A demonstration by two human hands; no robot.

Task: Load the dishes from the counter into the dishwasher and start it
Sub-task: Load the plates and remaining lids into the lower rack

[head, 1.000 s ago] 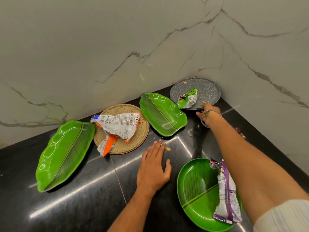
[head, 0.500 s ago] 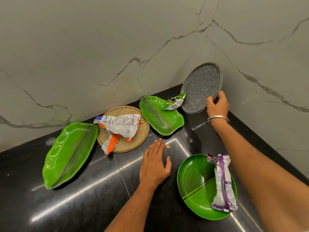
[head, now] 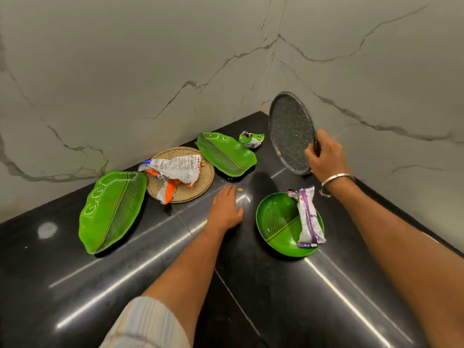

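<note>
While no dishwasher shows anywhere in view, the task looks barely begun: every dish is at the glossy black stone bench (head: 125, 285), and only 1 is lifted clear of it. Largest of the dishes is the long green leaf-shaped plate (head: 111, 209) at the left, bare and untouched. Beside it, touching its right edge, sits the round tan woven-textured plate (head: 200, 187) with a crumpled white and orange snack wrapper (head: 173, 175) across it. Near the front right lies the round green divided plate (head: 276, 224), carrying a crumpled purple and silver wrapper (head: 307, 217). A second, smaller green leaf-shaped plate (head: 226, 154) rests toward the corner, bare.

The right hand (head: 326, 159) holds the round speckled dark grey plate (head: 290, 131) by its lower right rim, the grip pinched on it with thumb over the face, the plate tilted steeply on edge above the corner of the bench. It appears emptied, bar a small crumb near its lower edge. The left hand (head: 226, 209) lies flat and spread on the bench, holding nothing.

Smallest are the crumpled green and silver wrapper (head: 251, 139) on the bench just beside the smaller leaf plate, and a nut (head: 240, 190) at the left fingertips. By my judgement, 2 wrappers need clearing, then all 5 dishes need loading and the machine starting.
</note>
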